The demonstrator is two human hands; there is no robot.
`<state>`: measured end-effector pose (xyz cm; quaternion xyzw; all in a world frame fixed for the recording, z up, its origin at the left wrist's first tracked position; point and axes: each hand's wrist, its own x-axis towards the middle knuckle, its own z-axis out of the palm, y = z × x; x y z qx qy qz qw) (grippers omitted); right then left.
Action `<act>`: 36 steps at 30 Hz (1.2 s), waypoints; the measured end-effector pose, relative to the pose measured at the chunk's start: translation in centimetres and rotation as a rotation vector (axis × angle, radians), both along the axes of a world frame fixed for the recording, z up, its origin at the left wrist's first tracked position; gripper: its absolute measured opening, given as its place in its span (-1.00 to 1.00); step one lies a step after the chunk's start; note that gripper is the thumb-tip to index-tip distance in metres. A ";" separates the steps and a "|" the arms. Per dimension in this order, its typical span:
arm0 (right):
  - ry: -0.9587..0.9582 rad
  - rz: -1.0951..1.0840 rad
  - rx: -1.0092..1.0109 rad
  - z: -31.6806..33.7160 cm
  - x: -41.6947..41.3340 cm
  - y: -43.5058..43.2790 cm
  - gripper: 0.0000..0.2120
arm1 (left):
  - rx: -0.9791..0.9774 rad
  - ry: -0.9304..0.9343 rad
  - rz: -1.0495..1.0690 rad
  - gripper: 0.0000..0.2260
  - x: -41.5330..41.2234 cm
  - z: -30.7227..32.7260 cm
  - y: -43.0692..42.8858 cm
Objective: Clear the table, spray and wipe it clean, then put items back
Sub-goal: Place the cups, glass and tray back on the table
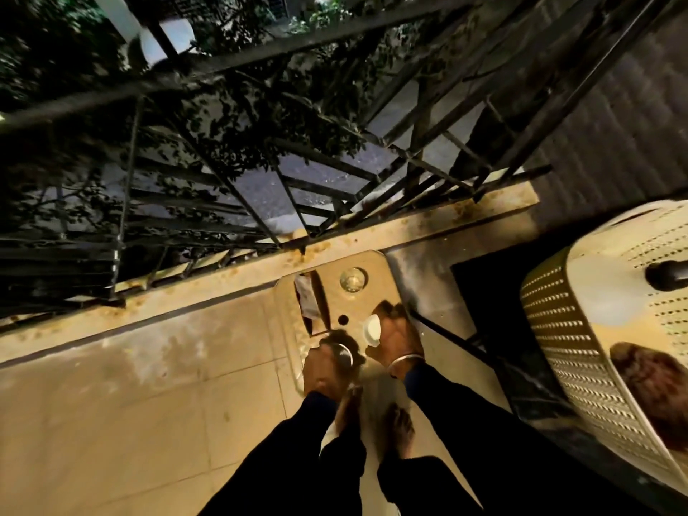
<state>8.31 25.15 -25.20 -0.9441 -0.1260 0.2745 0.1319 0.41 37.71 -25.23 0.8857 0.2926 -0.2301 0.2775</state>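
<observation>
On the head view, our left grip curls round what seems a metal cup and our right grip pinches a white cup. Both are above the small surface and look light and rigid. The glass standing beyond looks fragile, so take it by its wall.

My sleeves are dark, almost black. The cup in my right hand is white. The tumbler in my left hand is shiny silver. A thin silver bangle circles my right wrist. At twelve o'clock from my hands, the table is glossy tan, with a clear glass on it. At nine o'clock, the floor is pale beige tile. Beyond it, the ledge is cream with rust-orange blotches, and the railing is black. At three o'clock, a cream basket is patterned with rows of small holes.
</observation>
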 end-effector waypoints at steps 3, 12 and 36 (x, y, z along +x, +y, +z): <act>0.021 -0.145 0.091 6.0 -2.2 -0.7 -0.32 | 0.012 0.006 -0.044 -0.64 -1.3 5.4 0.2; -0.181 -0.338 0.178 25.1 -7.5 -6.5 -0.34 | 0.093 -0.224 -0.472 -0.55 -1.1 26.3 -3.1; -0.326 -1.392 -0.015 33.6 -25.3 -63.3 -0.31 | -0.119 -0.381 -1.320 -0.35 1.1 33.2 -60.3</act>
